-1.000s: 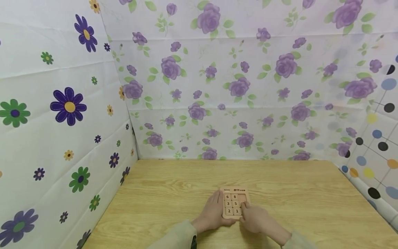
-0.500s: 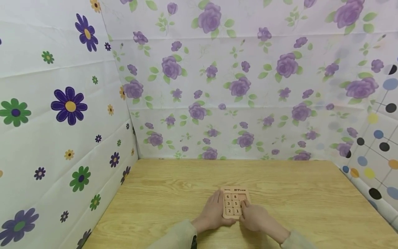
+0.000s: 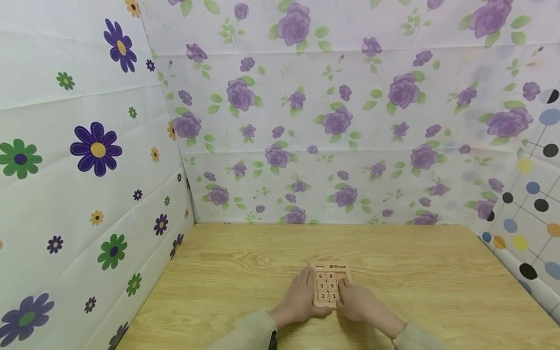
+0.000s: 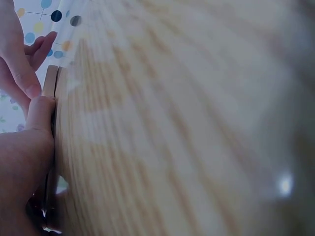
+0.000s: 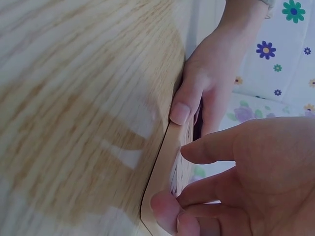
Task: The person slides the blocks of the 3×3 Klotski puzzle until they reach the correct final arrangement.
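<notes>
Nearest, on the near side of the wooden puzzle board (image 3: pixel 325 267), were two pale sleeves (image 3: pixel 251 331), with a dark band (image 3: pixel 273 341) at the left cuff. The left hand (image 3: pixel 298 297) held the board's near-left corner, fingers along its left edge, thumb across its near edge. The right hand (image 3: pixel 358 302) lay at the board's right side, its fingers loosely bent and touching the right column, clasping nothing that showed.

The board itself lay flat. It looked light, stiff and hardly fragile; its smooth underside would probably have skidded on the table (image 3: pixel 245 272) unless steadied by the outer frame. The numbered tiles (image 3: pixel 321 286) seemed suited to a fingertip's push.

They read 6 and 8, 3 and 5, 2 and 1; the top-right recess was bare, and fingers covered what sat below it. Print on the far strip was too small to read.

Beyond the board hung a purple-rose cloth (image 3: pixel 271 126).
</notes>
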Demonstrator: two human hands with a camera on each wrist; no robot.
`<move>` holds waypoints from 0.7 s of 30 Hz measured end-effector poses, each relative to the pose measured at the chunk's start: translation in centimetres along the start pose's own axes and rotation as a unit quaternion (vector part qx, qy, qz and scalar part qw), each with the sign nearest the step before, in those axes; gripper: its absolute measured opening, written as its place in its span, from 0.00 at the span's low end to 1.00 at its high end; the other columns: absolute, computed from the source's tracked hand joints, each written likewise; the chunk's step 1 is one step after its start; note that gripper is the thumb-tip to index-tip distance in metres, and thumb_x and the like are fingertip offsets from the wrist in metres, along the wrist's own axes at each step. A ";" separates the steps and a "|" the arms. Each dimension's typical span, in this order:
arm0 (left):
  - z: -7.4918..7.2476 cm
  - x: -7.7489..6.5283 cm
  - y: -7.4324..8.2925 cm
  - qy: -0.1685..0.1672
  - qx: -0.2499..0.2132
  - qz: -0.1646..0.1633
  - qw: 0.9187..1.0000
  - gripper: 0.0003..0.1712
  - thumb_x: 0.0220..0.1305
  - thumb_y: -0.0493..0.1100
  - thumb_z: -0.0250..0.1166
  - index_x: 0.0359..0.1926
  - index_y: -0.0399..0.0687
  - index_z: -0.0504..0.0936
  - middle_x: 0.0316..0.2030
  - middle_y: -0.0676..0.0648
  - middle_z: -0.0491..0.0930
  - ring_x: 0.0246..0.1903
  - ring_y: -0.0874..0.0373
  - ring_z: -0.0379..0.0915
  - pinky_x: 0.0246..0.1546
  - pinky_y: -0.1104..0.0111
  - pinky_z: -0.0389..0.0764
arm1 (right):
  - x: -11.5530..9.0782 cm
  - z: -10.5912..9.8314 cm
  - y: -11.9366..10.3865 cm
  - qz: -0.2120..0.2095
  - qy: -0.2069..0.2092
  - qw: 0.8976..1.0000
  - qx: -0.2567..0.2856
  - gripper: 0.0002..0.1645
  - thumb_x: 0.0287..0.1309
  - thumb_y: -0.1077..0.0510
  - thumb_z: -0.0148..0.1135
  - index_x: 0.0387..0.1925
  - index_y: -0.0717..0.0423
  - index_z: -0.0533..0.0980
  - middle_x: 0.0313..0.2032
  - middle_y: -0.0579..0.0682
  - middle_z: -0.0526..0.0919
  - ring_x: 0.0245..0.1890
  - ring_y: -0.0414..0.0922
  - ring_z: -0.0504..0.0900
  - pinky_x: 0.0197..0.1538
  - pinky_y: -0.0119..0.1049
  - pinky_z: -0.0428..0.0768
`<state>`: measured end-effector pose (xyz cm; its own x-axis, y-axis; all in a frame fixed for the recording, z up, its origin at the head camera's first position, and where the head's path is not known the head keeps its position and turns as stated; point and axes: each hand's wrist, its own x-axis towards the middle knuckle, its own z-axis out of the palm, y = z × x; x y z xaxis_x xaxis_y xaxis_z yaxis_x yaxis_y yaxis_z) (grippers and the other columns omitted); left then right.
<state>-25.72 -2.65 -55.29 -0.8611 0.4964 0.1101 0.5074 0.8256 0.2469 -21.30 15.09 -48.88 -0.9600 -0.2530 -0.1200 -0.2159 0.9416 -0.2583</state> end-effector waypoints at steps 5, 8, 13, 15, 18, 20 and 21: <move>-0.1 -0.1 0.0 0.000 -0.004 0.003 1.000 0.70 0.48 0.75 0.64 0.73 0.28 0.47 0.72 0.31 0.53 0.73 0.44 0.51 0.74 0.57 0.57 | 0.2 0.1 0.2 0.004 -0.004 1.000 0.007 0.36 0.63 0.54 0.55 0.64 0.75 0.63 0.65 0.71 0.66 0.15 0.42 0.65 0.17 0.31 0.64; -0.1 -0.1 0.0 -0.003 -0.005 0.004 1.000 0.70 0.49 0.75 0.63 0.73 0.28 0.46 0.72 0.31 0.52 0.73 0.44 0.50 0.74 0.57 0.57 | 0.4 0.1 0.2 0.003 -0.005 1.000 0.012 0.36 0.63 0.54 0.55 0.64 0.76 0.62 0.66 0.72 0.65 0.18 0.43 0.69 0.18 0.34 0.68; -0.1 -0.1 -0.1 -0.001 -0.003 0.005 1.000 0.70 0.49 0.76 0.63 0.73 0.28 0.46 0.72 0.31 0.53 0.73 0.44 0.51 0.74 0.57 0.57 | 0.7 0.0 0.2 0.003 -0.001 1.000 0.005 0.36 0.62 0.55 0.55 0.64 0.76 0.63 0.66 0.71 0.65 0.27 0.49 0.77 0.26 0.42 0.78; -0.1 0.0 -0.1 0.000 -0.001 0.006 1.000 0.70 0.49 0.76 0.63 0.73 0.28 0.47 0.72 0.31 0.53 0.73 0.44 0.51 0.74 0.57 0.57 | 0.8 0.1 0.3 -0.001 0.003 1.000 0.002 0.35 0.62 0.55 0.55 0.63 0.76 0.63 0.65 0.72 0.66 0.28 0.50 0.77 0.26 0.42 0.79; -0.1 0.0 0.0 -0.003 0.000 0.004 1.000 0.70 0.49 0.76 0.63 0.73 0.28 0.47 0.72 0.32 0.53 0.73 0.44 0.51 0.74 0.57 0.58 | 0.9 0.1 0.4 -0.003 0.007 1.000 0.005 0.35 0.62 0.56 0.55 0.64 0.76 0.63 0.65 0.71 0.66 0.23 0.47 0.73 0.21 0.38 0.73; -0.1 0.0 0.0 -0.004 0.000 0.003 1.000 0.70 0.49 0.76 0.63 0.73 0.29 0.47 0.72 0.32 0.53 0.73 0.44 0.51 0.74 0.57 0.57 | 0.9 0.1 0.5 -0.004 0.009 1.000 0.009 0.35 0.62 0.56 0.55 0.64 0.76 0.63 0.65 0.71 0.66 0.20 0.45 0.71 0.19 0.36 0.70; -0.1 -0.1 0.0 -0.005 -0.001 0.003 1.000 0.70 0.49 0.76 0.63 0.73 0.29 0.47 0.72 0.32 0.53 0.73 0.44 0.51 0.74 0.57 0.57 | 0.9 0.1 0.5 -0.004 0.008 1.000 0.012 0.36 0.62 0.56 0.55 0.64 0.76 0.63 0.65 0.71 0.66 0.19 0.45 0.69 0.18 0.36 0.68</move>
<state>-25.66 -2.72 -55.17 -0.8582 0.5030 0.1025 0.5118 0.8226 0.2477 -22.28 15.29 -49.20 -0.9612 -0.2561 -0.1019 -0.2190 0.9341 -0.2820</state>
